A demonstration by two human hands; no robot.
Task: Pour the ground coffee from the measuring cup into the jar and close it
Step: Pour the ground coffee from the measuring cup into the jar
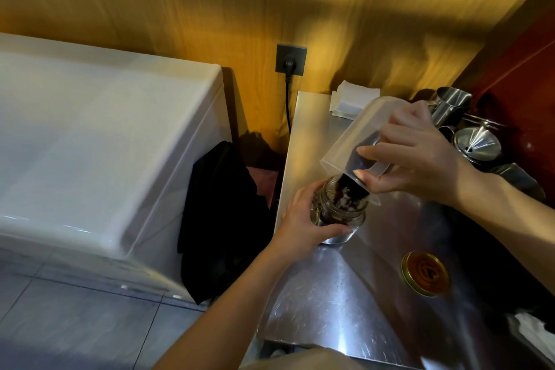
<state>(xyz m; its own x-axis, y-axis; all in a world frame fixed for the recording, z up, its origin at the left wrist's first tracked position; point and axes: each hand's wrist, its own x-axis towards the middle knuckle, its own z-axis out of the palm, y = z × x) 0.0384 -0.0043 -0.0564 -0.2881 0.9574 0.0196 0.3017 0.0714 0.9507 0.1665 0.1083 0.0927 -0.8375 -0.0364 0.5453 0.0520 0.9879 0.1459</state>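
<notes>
On a scratched steel counter [345, 294], the left hand [303, 219] curls around the side of a glass jar [336, 219], fingers closed on the glass, thumb along its near side. The jar stands upright on the metal, mouth open. Just above that hand, the right hand [420, 156] grips the handle of a clear plastic measuring cup [360, 129], fingers wrapped shut around it, and holds the cup tipped steeply so its lip sits over the jar's mouth. Dark ground coffee [350, 189] runs from the cup's lower edge into the jar, where some already lies.

Nearer the person than the right hand, a gold lid [426, 273] lies flat on the counter, well apart from the jar. Beyond the right hand, against a dark red wall, stand a steel pitcher [450, 102] and a steel funnel [477, 141] among other metalware too dim to tell. Behind the cup, at the far edge of the counter, sits a stack of white paper napkins [351, 99].

Left of the left hand, the counter ends; a black cloth [222, 219] hangs in the gap beside a large white chest appliance [90, 135]. A wood-panelled wall [210, 9] runs behind, with a dark socket [291, 58] and a black plug and cable dropping from it. Grey floor tiles [75, 309] show below the left forearm.
</notes>
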